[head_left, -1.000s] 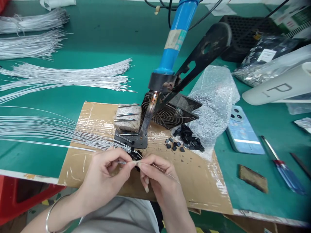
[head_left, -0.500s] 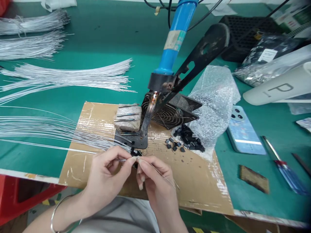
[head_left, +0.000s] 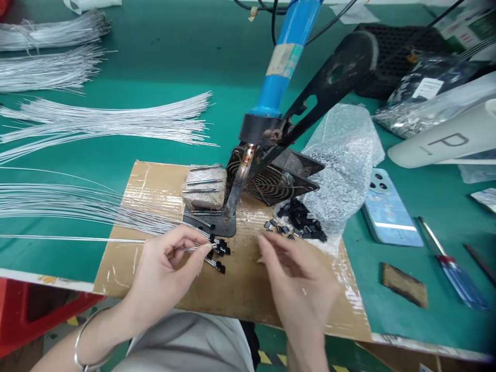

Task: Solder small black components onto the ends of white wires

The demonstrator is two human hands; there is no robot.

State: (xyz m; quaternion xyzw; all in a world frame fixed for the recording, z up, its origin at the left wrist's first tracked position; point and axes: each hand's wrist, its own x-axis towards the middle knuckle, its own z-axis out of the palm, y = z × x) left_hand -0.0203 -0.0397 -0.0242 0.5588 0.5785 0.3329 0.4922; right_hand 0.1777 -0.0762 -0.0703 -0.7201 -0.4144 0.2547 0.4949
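Note:
My left hand (head_left: 174,271) is closed, thumb and forefinger pinching a thin silvery wire (head_left: 189,249) over the cardboard. Just past its fingertips lie several wires tipped with small black square pieces (head_left: 221,248). These belong to a spread of wires (head_left: 77,206) running off to the left. My right hand (head_left: 296,271) is a short way to the right, blurred by motion. Its fingers look loosely apart, and I see nothing held in them. Beyond its fingertips are loose black chips (head_left: 284,230) and a heap of them (head_left: 304,219) by a bubble-wrap bag (head_left: 333,165).
A blue-handled soldering iron (head_left: 275,88) in a black stand rises over a fan (head_left: 267,181) and a pale block (head_left: 205,188) holding metal pins. Wire bundles (head_left: 116,121) lie at the left. A phone (head_left: 391,206), a brown pad (head_left: 404,285) and a screwdriver (head_left: 461,279) lie at the right.
My right hand has left the left hand's fingertips and moved right toward the black chips. My left hand keeps its pinch and has shifted slightly left. The black-tipped wire ends are now uncovered.

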